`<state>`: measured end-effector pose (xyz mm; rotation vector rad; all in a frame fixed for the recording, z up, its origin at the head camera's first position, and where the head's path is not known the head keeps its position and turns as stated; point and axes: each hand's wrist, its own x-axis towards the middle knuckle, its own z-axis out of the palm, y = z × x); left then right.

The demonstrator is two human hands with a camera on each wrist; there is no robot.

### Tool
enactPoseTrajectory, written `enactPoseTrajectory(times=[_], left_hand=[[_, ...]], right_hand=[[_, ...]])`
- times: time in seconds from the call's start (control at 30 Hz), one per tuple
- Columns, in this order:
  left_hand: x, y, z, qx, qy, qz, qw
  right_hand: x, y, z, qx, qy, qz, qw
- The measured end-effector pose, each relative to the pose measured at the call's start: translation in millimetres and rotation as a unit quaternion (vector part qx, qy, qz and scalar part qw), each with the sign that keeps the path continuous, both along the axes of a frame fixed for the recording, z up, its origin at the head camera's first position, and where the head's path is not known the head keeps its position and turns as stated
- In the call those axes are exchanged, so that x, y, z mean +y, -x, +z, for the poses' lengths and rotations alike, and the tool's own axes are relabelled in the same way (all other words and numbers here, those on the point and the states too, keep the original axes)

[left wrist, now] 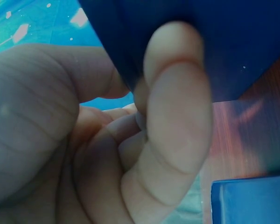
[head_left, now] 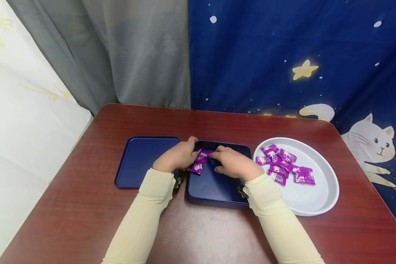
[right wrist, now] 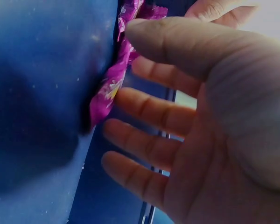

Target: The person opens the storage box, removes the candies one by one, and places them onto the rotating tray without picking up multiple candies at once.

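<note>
A dark blue rectangular box (head_left: 217, 189) lies on the table, its inside facing up. Along its left side sit a few small shiny purple candy packets (head_left: 197, 168). My left hand (head_left: 177, 156) grips the box's left wall; the left wrist view shows the thumb and a bent finger on either side of the blue wall (left wrist: 242, 46). My right hand (head_left: 235, 163) reaches over the box, fingertips right at the packets. In the right wrist view, its fingers are stretched out beside a purple packet (right wrist: 105, 100) near the box wall.
A flat blue lid (head_left: 145, 161) lies left of the box. To the right stands a round white tray (head_left: 323, 194) with several purple packets (head_left: 278, 165), partly behind the right forearm. Curtains (head_left: 151, 55) hang beyond the table's far edge.
</note>
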<state>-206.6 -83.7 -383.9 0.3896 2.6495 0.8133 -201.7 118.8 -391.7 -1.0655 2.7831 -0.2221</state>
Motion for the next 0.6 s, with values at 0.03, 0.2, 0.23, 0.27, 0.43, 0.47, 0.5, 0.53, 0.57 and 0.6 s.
enactPoseTrajectory(times=[0.03,0.2,0.23,0.27,0.43,0.47,0.5,0.53,0.57,0.6], left_hand=[[-0.1,0.1,0.0,0.0,0.0,0.0,1.0],[-0.1,0.4,-0.1,-0.003,-0.004,0.0,1.0],[-0.1,0.5,-0.1,-0.003,-0.004,0.0,1.0],[-0.1,0.6,-0.3,-0.004,-0.004,0.001,1.0],[0.4,1.1,-1.4,-0.006,-0.005,0.001,1.0],[0.4,1.0,-1.5,-0.005,-0.005,0.001,1.0],[0.4,0.8,-1.5,-0.005,-0.005,0.001,1.0],[0.3,0.8,-1.6,-0.005,-0.004,0.0,1.0],[0.2,0.7,-1.6,-0.005,-0.004,0.0,1.0],[0.1,0.6,-1.7,-0.004,-0.003,0.0,1.0]], right_hand=[[0.0,-0.2,0.0,0.0,-0.003,-0.005,1.0],[-0.2,-0.7,0.2,0.0,-0.02,-0.027,0.999],[-0.1,-0.6,0.2,-0.001,-0.022,-0.03,0.999],[0.1,-0.5,0.0,-0.001,-0.025,-0.033,0.999],[1.9,-0.9,-0.6,-0.006,-0.027,-0.055,0.998],[2.2,-1.1,-0.7,-0.008,-0.027,-0.06,0.998],[2.6,-1.4,-0.7,-0.012,-0.026,-0.066,0.997],[2.9,-1.6,-0.7,-0.016,-0.027,-0.071,0.997],[3.2,-1.8,-0.9,-0.018,-0.028,-0.076,0.997],[3.4,-2.0,-1.1,-0.021,-0.029,-0.08,0.996]])
